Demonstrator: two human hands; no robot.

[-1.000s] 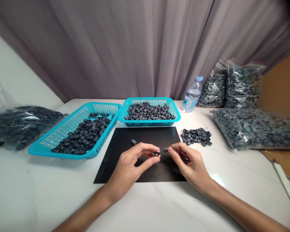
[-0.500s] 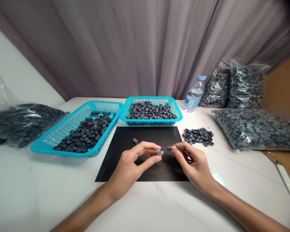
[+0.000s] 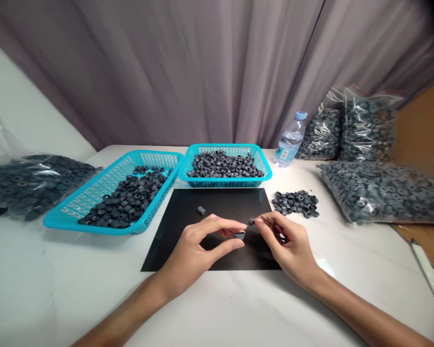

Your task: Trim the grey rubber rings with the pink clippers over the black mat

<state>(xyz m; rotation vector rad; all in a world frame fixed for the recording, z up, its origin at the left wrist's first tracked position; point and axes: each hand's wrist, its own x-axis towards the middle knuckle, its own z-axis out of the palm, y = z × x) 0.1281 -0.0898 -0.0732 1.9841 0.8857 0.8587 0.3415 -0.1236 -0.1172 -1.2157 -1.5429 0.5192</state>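
My left hand (image 3: 198, 246) pinches a small dark grey ring-shaped part (image 3: 239, 234) between thumb and fingers, low over a black mat (image 3: 188, 241). My right hand (image 3: 287, 243) is closed on a thin dark tool (image 3: 275, 229) and pinches a second small grey part (image 3: 251, 221) at its fingertips, close to the left hand's part. One loose grey part (image 3: 201, 210) lies on the mat behind my left hand.
Two turquoise baskets (image 3: 94, 193) (image 3: 264, 166) hold grey parts. A small loose pile (image 3: 295, 203) lies right of the mat. A water bottle (image 3: 288, 140) and clear bags of parts (image 3: 379, 190) (image 3: 25, 180) stand around. A white strip (image 3: 432, 277) lies at the right edge.
My left hand has dropped slightly toward the mat with its part, and its fingertips now sit closer to the right hand's part. The right hand has barely moved.
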